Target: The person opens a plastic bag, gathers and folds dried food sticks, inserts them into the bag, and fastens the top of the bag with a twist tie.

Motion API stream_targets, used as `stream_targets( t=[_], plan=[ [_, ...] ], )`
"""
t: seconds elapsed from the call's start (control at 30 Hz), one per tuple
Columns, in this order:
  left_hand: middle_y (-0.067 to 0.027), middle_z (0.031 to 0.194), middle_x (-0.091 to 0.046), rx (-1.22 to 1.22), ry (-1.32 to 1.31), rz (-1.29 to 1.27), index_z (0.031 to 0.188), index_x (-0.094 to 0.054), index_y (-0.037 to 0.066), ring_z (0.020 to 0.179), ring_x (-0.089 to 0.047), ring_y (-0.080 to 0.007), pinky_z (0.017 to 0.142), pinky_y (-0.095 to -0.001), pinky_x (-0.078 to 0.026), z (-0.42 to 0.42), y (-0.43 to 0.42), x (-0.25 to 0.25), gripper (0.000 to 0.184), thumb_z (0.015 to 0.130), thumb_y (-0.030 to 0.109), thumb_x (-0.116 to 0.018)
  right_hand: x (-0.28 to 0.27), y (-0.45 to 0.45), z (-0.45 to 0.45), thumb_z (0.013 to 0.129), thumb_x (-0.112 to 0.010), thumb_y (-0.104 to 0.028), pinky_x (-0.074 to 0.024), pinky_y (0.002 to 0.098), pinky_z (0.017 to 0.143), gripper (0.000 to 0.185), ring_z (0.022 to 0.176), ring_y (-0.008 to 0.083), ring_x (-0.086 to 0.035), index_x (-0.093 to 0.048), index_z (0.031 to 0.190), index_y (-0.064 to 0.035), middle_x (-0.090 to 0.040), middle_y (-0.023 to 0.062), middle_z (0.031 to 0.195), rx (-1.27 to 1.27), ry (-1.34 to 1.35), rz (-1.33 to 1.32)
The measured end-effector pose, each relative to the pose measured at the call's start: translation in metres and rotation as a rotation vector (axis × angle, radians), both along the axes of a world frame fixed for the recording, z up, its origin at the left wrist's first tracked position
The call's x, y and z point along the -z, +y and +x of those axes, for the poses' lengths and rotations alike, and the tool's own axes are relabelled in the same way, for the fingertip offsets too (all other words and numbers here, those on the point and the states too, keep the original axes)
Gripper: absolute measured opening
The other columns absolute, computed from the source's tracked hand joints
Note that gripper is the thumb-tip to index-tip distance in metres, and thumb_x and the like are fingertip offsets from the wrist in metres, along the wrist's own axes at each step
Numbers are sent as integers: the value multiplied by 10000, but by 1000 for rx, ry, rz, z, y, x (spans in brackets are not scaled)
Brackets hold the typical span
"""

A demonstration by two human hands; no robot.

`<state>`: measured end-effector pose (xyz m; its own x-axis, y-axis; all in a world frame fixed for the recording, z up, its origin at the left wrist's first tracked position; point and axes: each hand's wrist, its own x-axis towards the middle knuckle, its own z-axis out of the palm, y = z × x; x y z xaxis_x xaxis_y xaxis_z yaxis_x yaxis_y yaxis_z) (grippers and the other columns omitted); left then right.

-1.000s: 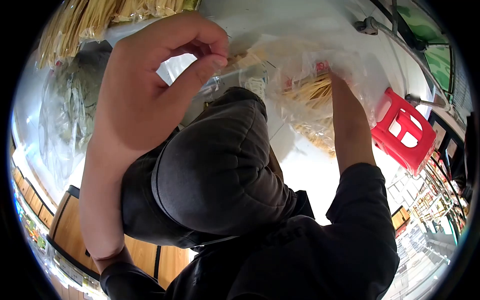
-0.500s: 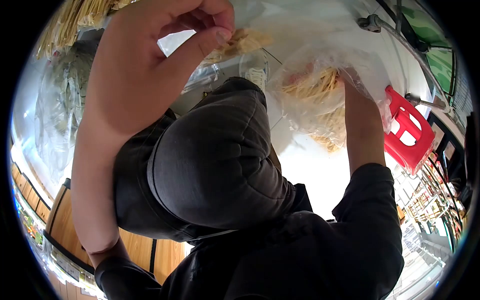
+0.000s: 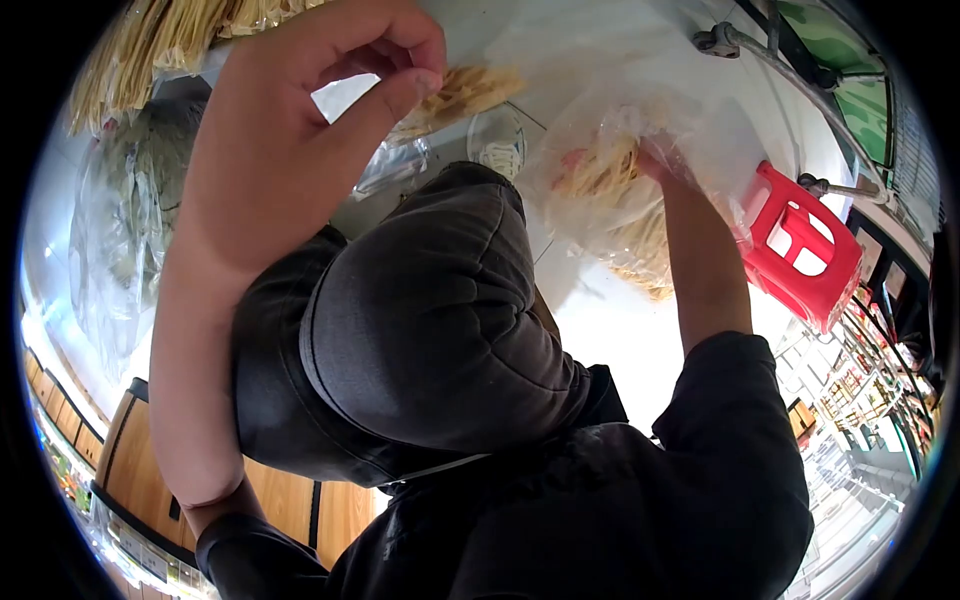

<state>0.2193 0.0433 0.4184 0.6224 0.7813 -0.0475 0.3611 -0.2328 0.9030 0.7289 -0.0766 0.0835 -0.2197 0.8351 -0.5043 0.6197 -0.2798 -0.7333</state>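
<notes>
My left hand (image 3: pixel 405 70) is raised at the top, thumb and fingertips pressed together; whatever is between them is hidden. Just behind its fingertips is a bunch of brittle-looking tan strips (image 3: pixel 480 88), like dried bean curd sticks. My right hand (image 3: pixel 655 158) reaches into a clear plastic bag (image 3: pixel 570 215), its fingers blurred by the film. Against those fingers lie pale yellow strips (image 3: pixel 600 168) of the same look, seemingly in their grip. More strips (image 3: pixel 645 280) show at the bag's lower end.
A red plastic stool (image 3: pixel 815 265) stands at the right, near a metal frame (image 3: pixel 800 85) with green camouflage fabric. Long tan sticks (image 3: pixel 170 40) are piled at the upper left, above a clear bag with greenish contents (image 3: pixel 135 210). My bent knee (image 3: pixel 410 310) fills the middle.
My right hand has moved left inside the bag, and the pale yellow strips have shifted left with it. My left hand keeps the same pinched pose. The whole view has shifted slightly.
</notes>
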Motion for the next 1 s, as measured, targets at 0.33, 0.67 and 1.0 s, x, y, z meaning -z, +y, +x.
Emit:
stream_targets(
  t=[0.33,0.67,1.0],
  plan=[
    [-43,957,-634,-33,-3,31,1013,-619,-25,934,-611,-126,951,-292,-502,-1,-1,-3,84,933,-5,-636,-75,13,-82,969,-659,-231,-506,333,884,413,1011,154,-609,-563,1286,15,-650,72,1136,776,185,-168],
    [-48,946,-640,-23,23,49,1008,-616,-26,926,-621,-138,963,-300,-500,-1,-4,-5,88,930,4,-644,-173,11,-112,1006,-582,-177,-505,307,845,194,923,150,-621,-557,1148,-48,-618,44,971,816,382,200],
    [-57,935,-648,-54,25,36,993,-608,-31,906,-631,-142,905,-296,-508,-5,-4,-7,81,921,-12,-639,-288,35,-167,1042,-508,-124,-519,428,884,97,882,228,-595,-527,1084,-39,-539,67,867,622,583,462]
  ],
)
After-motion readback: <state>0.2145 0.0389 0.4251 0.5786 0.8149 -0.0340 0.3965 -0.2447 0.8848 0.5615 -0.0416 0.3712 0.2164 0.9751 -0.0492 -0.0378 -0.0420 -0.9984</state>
